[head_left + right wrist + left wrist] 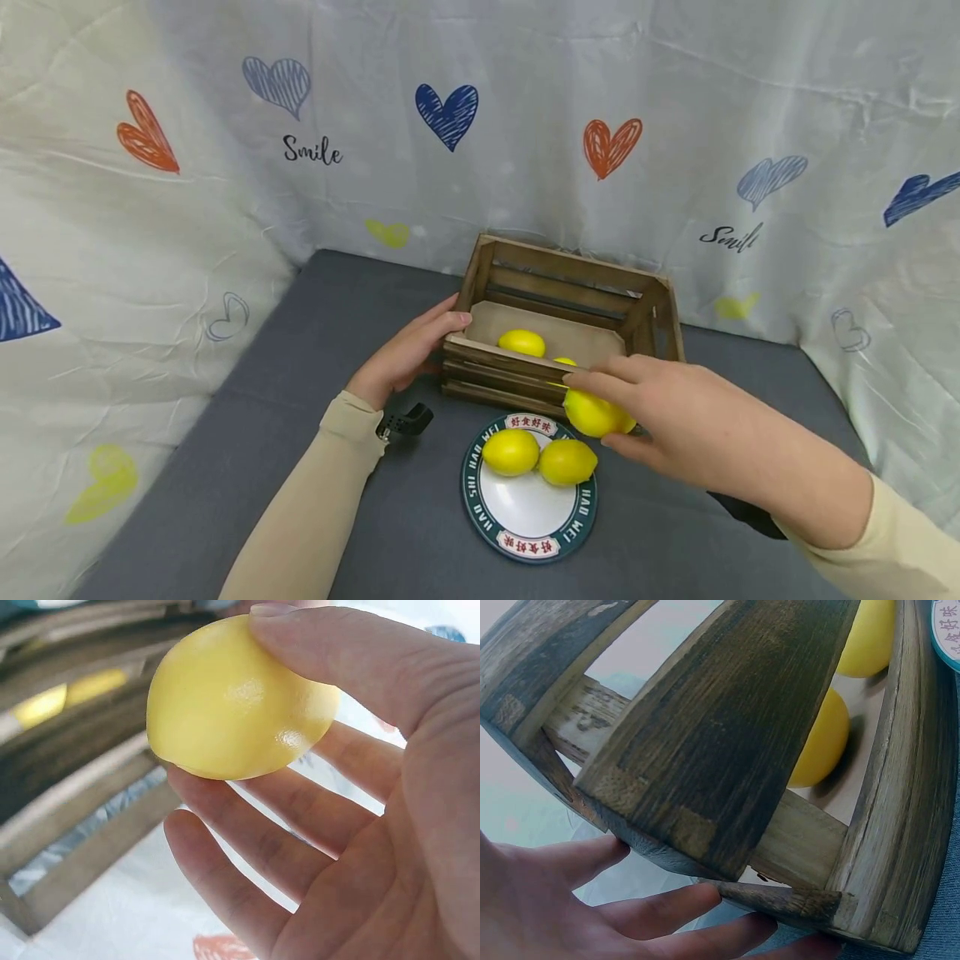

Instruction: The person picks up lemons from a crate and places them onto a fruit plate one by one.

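Observation:
My right hand (660,408) grips a lemon (592,412) between thumb and fingers, in front of the wooden crate (502,371) and above the plate's upper right edge. In the right wrist view the thumb presses the lemon (232,705) against the fingers. My left hand (408,346) holds the crate's left end, its thumb over the rim. Its fingers (667,907) touch the end's outer side in the left wrist view. Inside the crate lie a lemon (521,342) and another, mostly hidden by the front slats. Two lemons, one left (511,452) and one right (567,462), rest on the plate (528,508).
A grey cloth (285,367) covers the tabletop. Behind the crate hangs a white curtain (525,192) printed with hearts. A black strap (405,421) is on the left wrist. The plate has a green lettered rim and stands just in front of the crate.

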{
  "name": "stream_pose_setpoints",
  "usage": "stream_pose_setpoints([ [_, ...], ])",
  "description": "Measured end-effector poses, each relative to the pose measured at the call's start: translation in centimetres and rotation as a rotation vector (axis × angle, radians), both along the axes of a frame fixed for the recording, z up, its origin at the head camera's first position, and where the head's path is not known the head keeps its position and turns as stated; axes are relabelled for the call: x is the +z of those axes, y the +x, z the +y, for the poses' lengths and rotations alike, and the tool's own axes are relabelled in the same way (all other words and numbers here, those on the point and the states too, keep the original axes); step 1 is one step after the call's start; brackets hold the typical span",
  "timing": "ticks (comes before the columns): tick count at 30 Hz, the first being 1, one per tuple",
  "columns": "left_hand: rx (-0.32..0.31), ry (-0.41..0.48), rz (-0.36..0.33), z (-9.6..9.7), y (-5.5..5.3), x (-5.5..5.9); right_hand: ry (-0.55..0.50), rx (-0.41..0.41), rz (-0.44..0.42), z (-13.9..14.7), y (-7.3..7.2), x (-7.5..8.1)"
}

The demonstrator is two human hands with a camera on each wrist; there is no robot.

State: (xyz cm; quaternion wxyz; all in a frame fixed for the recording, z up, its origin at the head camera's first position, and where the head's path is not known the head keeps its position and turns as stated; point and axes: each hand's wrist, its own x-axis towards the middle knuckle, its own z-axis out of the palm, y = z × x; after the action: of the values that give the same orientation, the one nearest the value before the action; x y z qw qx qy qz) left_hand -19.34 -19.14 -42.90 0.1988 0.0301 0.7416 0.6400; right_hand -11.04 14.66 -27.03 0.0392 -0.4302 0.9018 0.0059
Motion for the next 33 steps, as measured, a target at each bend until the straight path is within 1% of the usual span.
stream_pose_setpoints([
  [3, -0.001, 0.000, 0.002, 0.1, -0.1, 0.1, -0.015, 0.027, 0.002, 0.3, 0.9, -1.3],
  [7, 0.000, -0.002, 0.008, 0.4, -0.3, 0.2, -0.031, 0.045, -0.013, 0.5, 1.9, -3.6],
  [12, 0.000, -0.008, 0.008, 0.4, -0.5, 0.4, -0.022, 0.047, -0.057, 0.3, 3.3, -6.7],
  [16, 0.002, -0.020, 0.001, 0.2, -0.4, 0.6, -0.013, 0.049, -0.092, 0.0, 4.4, -8.7],
  [20, -0.009, -0.028, -0.001, 0.3, -0.5, 0.6, -0.038, 0.064, -0.127, 0.0, 5.4, -10.0],
  [23, -0.010, -0.031, 0.000, 0.3, -0.6, 0.6, -0.056, 0.072, -0.160, -0.2, 5.9, -10.7],
  [28, -0.008, -0.033, -0.001, 0.4, -0.7, 0.4, -0.012, 0.042, -0.219, -0.6, 6.1, -12.1],
  [33, 0.001, -0.029, -0.004, 0.3, -0.2, 0.2, 0.002, 0.027, -0.247, -0.6, 6.3, -13.2],
])
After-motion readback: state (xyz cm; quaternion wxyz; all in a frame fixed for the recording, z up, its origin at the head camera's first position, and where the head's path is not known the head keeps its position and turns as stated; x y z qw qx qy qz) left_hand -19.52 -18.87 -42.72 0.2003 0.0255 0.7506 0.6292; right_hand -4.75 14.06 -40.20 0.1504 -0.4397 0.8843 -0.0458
